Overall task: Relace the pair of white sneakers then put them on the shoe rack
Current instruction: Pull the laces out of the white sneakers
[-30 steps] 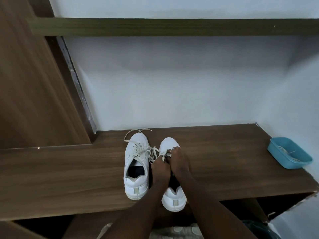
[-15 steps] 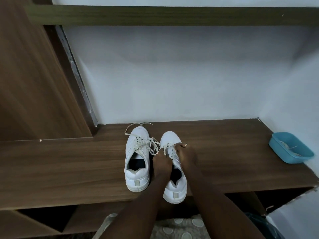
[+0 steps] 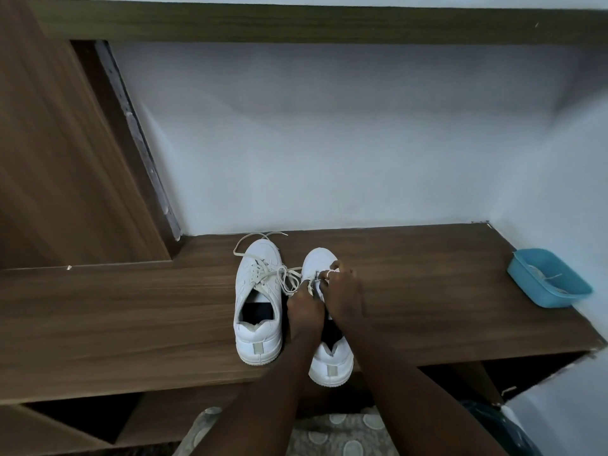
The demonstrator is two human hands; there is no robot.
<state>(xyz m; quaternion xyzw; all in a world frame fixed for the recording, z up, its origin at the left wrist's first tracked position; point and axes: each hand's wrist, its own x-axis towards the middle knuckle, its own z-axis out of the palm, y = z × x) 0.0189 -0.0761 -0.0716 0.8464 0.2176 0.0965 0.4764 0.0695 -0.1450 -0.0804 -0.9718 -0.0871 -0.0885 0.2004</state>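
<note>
Your left hand and right hand pinch the white lace of the white low-top sneaker beneath; tension evenly.

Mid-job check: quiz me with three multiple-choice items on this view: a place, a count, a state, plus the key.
1. Where does the blue plastic tub sit?
A. between the shoes
B. on the upper ledge
C. at the right end of the brown wooden shelf

2. How many white sneakers stand on that shelf?
A. one
B. two
C. three

3. What are the left hand and right hand doing?
A. pinching the laces of the right-hand sneaker
B. lifting the tub
C. resting flat on the shelf

Key: 1 C, it stands by the right wall; 2 B, a pair side by side; 3 A, fingers of both curl at its laces.
</note>
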